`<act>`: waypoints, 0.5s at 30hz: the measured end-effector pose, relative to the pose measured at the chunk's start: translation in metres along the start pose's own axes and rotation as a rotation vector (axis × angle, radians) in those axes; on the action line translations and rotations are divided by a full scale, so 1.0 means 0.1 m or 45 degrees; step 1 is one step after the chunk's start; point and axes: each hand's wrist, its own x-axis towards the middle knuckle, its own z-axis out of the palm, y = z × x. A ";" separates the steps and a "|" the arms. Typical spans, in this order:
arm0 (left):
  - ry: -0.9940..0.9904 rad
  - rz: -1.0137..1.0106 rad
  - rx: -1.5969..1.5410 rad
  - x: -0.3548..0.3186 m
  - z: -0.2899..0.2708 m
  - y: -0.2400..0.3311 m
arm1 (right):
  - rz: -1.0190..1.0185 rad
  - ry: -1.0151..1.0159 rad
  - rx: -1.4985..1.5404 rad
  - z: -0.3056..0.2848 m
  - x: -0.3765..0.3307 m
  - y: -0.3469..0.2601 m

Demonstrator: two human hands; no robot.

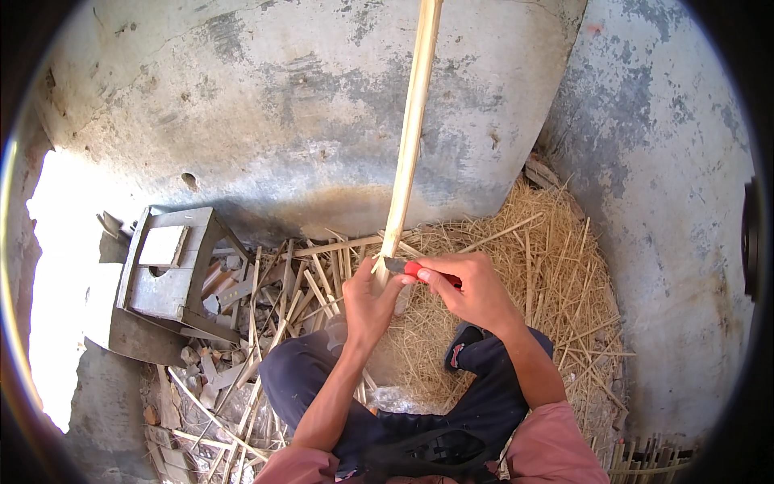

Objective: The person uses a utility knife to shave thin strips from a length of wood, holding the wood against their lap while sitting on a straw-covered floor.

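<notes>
A long pale strip of wood or bamboo (410, 133) rises from between my knees and leans up in front of the wall. My left hand (367, 306) is closed around its lower part, the thumb stretched toward the blade. In my right hand (472, 294) is a red-handled knife (414, 269). Its short grey blade lies against the strip just above my left thumb. A small pale sliver stands out beside the blade. My palms hide the strip's lower end and part of the knife handle.
Straw and thin shavings (564, 306) cover the floor ahead and to the right. Loose sticks (314, 282) and rubble lie to the left, by a worn wooden box-like stand (173, 270). Stained walls (290, 105) close in ahead and right. A shoe (461, 345) rests between my legs.
</notes>
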 end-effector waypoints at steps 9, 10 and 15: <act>0.079 -0.031 0.033 -0.02 0.01 0.07 | -0.035 0.046 -0.086 0.03 -0.02 -0.08; 0.090 -0.024 0.034 -0.02 0.02 0.07 | -0.036 0.044 -0.082 0.03 -0.02 -0.08; 0.123 -0.045 -0.025 -0.04 0.04 0.10 | -0.049 0.100 -0.089 0.08 -0.02 -0.08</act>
